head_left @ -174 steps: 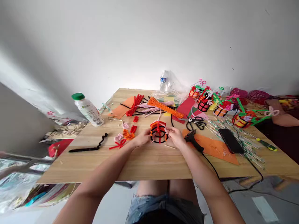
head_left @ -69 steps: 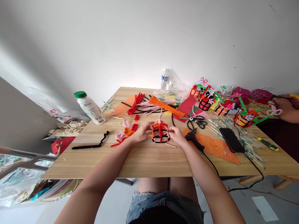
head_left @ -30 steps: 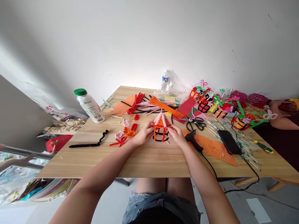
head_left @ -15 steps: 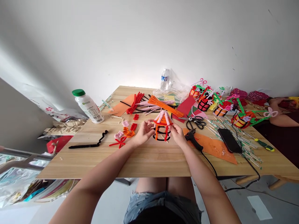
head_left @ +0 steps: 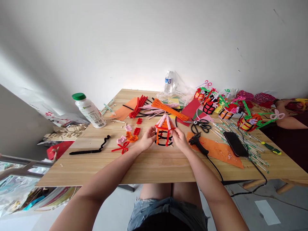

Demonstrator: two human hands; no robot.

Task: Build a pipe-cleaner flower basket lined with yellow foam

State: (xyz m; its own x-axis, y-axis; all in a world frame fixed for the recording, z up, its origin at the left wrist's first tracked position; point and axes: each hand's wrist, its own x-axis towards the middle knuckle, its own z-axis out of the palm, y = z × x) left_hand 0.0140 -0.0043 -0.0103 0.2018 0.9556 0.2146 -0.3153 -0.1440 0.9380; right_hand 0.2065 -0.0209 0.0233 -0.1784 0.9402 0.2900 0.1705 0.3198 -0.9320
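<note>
We hold the lantern (head_left: 165,122) between both hands, near the middle of the table (head_left: 144,171). Its pink-and-orange roof is uppermost, and the open red, orange and black cage hangs below the red eave; whether the base touches the wood, we cannot tell.

Our left hand (head_left: 147,140) has its fingertips drawn in at the left end of the eave. Our right hand (head_left: 180,140) pinches the opposite end, thumb and fingers close together. Between them the grip is narrow, with the palms off the piece.

The step in hand looks like steadying the roof and settling it over the cage. In our judgement, the next move calls for light, even pressure from both sides, since the soft stems would likely bend under a hard squeeze, and for keeping the eave level.

Just left of us lie an orange coil (head_left: 132,138) and a red bow (head_left: 123,148). The glue gun (head_left: 199,145) rests near our right hand, partly on an orange sheet (head_left: 222,152), with the scissors (head_left: 199,123) behind it.
</note>
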